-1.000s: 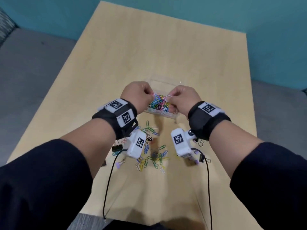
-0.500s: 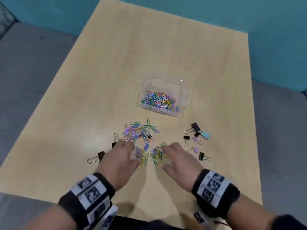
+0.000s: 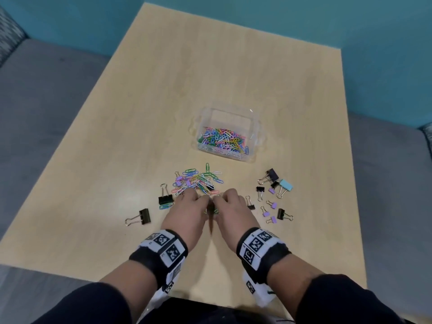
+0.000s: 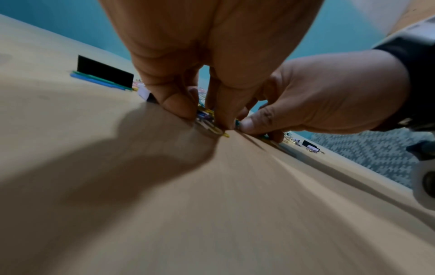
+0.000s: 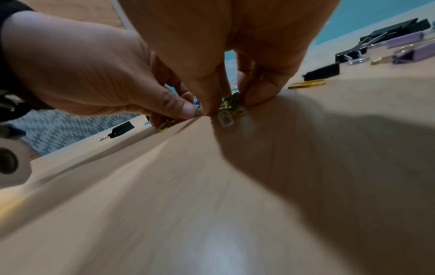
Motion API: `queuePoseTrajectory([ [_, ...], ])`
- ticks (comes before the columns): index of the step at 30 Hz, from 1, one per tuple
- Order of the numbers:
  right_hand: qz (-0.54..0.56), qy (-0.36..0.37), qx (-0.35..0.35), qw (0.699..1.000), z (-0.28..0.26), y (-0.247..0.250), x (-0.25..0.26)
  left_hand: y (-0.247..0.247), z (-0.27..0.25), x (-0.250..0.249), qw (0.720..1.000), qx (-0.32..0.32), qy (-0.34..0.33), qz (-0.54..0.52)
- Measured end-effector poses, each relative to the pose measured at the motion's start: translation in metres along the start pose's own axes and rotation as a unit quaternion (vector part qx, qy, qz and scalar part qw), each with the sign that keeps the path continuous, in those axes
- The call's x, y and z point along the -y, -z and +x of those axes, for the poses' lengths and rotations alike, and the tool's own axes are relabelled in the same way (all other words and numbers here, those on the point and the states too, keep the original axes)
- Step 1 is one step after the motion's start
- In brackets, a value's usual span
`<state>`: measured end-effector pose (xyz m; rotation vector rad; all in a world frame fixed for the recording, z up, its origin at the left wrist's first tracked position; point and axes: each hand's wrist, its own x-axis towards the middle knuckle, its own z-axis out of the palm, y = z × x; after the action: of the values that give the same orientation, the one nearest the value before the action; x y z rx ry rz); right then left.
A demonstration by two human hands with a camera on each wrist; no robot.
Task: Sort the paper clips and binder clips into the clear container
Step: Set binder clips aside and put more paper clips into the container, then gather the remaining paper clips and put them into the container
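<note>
While both hands [image 3: 211, 206] pinch paper clips [image 3: 198, 181], the clear container [image 3: 226, 136] sits beyond

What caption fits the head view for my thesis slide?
Both hands gather loose paper clips on the wooden table; binder clips wait beside the clear container.

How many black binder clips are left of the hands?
2. One black binder clip stands beside the loose paper clips; the other black binder clip lies further left. More may hide under the left hand.
</note>
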<state>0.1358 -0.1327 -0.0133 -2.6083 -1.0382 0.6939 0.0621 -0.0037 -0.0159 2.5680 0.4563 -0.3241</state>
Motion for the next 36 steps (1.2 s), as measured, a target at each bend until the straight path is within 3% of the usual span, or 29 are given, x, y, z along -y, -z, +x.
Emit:
queuePoseTrajectory([
  [8, -0.050, 0.028, 0.042, 0.997, -0.002, 0.006, 0.005, 0.001, -0.001, -0.006, 0.999, -0.002, -0.030, 0.045],
  [16, -0.065, 0.041, 0.057, 0.995, -0.005, 0.013, 0.003, 0.002, -0.003, -0.004, 1.000, -0.004, 0.020, -0.018],
  [21, -0.032, 0.016, 0.061, 0.998, -0.004, 0.017, -0.001, 0.009, -0.003, -0.004, 0.998, 0.001, 0.039, -0.059],
  [29, 0.112, -0.020, 0.132, 0.985, 0.014, 0.068, -0.008, 0.062, 0.013, -0.006, 0.985, 0.086, 0.060, -0.139],
  [32, 0.210, -0.056, 0.117, 0.969, 0.041, 0.100, -0.008, 0.093, 0.045, -0.014, 0.980, 0.042, 0.058, -0.186],
  [36, 0.144, -0.044, 0.027, 0.988, 0.093, 0.141, -0.015, 0.128, 0.098, -0.027, 0.978, -0.046, 0.055, -0.197],
])
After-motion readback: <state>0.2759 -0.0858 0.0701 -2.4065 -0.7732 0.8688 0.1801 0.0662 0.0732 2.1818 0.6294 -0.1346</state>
